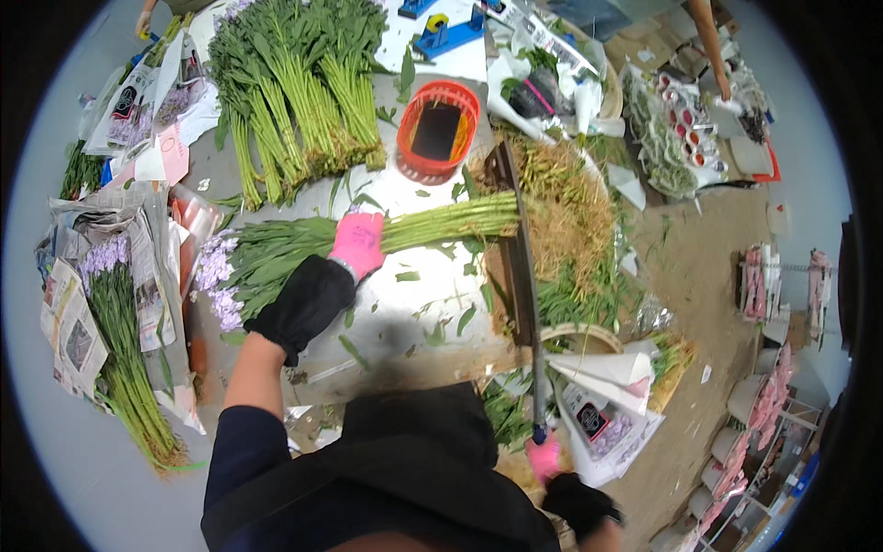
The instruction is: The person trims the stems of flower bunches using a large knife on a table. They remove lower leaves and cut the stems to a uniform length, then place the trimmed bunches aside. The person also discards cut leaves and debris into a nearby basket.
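Observation:
My left hand (359,241), in a pink glove, is closed around the middle of a bunch of lilac-flowered stems (441,222) lying across the table. The flower heads point left; the cut-looking stem ends reach a long guillotine-type blade (528,276) at the table's right edge. My right hand (544,457), also pink-gloved, grips the dark handle (539,433) at the near end of that blade. Black sleeve covers are on both forearms. Above the held bunch lie several leafy green bunches (310,131), side by side, with their stem ends towards me.
A red plastic basket (437,131) holding a dark flat object stands beyond the bunch. Right of the blade is a heap of root and stem trimmings (566,207). Newspaper (148,276) and another lilac bunch (131,345) lie left. Blue tape dispensers (452,38) and other people's arms appear at the far side.

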### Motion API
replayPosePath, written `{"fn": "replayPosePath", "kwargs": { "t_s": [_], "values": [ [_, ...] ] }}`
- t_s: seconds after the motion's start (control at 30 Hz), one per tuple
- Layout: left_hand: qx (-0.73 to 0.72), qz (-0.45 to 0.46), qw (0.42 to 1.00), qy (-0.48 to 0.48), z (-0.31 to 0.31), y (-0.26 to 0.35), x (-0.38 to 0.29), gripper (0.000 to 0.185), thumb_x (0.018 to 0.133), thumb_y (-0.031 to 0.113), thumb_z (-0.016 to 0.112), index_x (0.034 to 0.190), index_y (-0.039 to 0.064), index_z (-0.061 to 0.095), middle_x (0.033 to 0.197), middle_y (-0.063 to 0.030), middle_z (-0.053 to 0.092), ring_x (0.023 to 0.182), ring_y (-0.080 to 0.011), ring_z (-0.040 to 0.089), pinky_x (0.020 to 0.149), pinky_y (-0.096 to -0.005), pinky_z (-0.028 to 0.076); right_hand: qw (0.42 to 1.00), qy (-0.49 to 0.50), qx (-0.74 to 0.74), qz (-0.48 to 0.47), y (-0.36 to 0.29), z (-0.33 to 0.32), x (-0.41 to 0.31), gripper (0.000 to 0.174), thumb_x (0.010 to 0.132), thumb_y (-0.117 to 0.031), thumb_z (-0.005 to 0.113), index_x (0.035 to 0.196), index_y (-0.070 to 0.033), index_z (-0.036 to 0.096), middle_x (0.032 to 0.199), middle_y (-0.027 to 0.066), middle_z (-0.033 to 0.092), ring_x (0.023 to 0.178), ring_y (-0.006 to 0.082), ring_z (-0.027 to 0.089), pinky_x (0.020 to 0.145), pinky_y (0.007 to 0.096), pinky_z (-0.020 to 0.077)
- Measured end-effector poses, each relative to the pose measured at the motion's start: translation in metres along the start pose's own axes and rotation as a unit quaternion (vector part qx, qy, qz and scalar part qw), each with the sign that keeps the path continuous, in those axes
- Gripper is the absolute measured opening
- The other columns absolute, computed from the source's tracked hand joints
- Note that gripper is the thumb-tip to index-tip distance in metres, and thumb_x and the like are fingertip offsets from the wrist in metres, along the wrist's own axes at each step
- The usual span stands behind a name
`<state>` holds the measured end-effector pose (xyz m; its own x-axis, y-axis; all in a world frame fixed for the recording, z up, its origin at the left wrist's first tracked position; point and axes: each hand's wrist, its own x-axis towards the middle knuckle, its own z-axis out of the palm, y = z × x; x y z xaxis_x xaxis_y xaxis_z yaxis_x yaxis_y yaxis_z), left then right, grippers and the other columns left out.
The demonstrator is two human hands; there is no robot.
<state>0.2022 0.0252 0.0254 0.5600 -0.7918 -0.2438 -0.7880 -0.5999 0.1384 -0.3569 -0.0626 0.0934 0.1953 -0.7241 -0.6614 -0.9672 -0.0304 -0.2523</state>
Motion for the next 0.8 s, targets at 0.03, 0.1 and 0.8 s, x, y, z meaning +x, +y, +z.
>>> {"fn": "replayPosePath", "kwargs": {
  "t_s": [0.03, 0.1, 0.8],
  "values": [
    [-0.005, -0.006, 1.0, -0.006, 0.0, 0.002, -0.002, 0.039, 0.069, 0.027, 0.069, 0.1, 0.01, 0.054, 0.094, -0.0102, 0.062, 0.092, -0.0291, 0.061, 0.08, -0.0393, 0.045, 0.999, 0.001, -0.033, 0.01, 0.011, 0.028, 0.028, 0.026, 0.069, -0.014, 0.068, 0.089, -0.005, 0.054, 0.069, 0.0116, 0.058, 0.066, 0.0255, 0.06, 0.061, 0.0377, 0.0473],
    [0.019, -0.023, 0.999, 0.013, -0.002, 0.002, -0.003, 0.055, 0.067, 0.028, 0.071, 0.115, 0.007, 0.052, 0.112, -0.0137, 0.057, 0.107, -0.0304, 0.054, 0.09, -0.0429, 0.043, 0.995, 0.064, 0.074, -0.009, 0.041, 0.06, 0.046, 0.027, 0.068, -0.015, 0.069, 0.088, -0.004, 0.055, 0.07, 0.0159, 0.059, 0.063, 0.0299, 0.059, 0.062, 0.0396, 0.0477],
    [-0.074, 0.096, 0.988, -0.099, -0.096, 0.02, -0.07, 0.051, 0.071, 0.034, 0.066, 0.112, 0.006, 0.054, 0.102, -0.018, 0.061, 0.096, -0.0357, 0.059, 0.083, -0.0433, 0.046, 0.993, 0.103, 0.054, -0.03, 0.056, 0.07, 0.05, 0.026, 0.067, -0.019, 0.069, 0.086, -0.004, 0.058, 0.073, 0.0193, 0.063, 0.072, 0.0382, 0.062, 0.065, 0.0428, 0.0473]
  ]
}}
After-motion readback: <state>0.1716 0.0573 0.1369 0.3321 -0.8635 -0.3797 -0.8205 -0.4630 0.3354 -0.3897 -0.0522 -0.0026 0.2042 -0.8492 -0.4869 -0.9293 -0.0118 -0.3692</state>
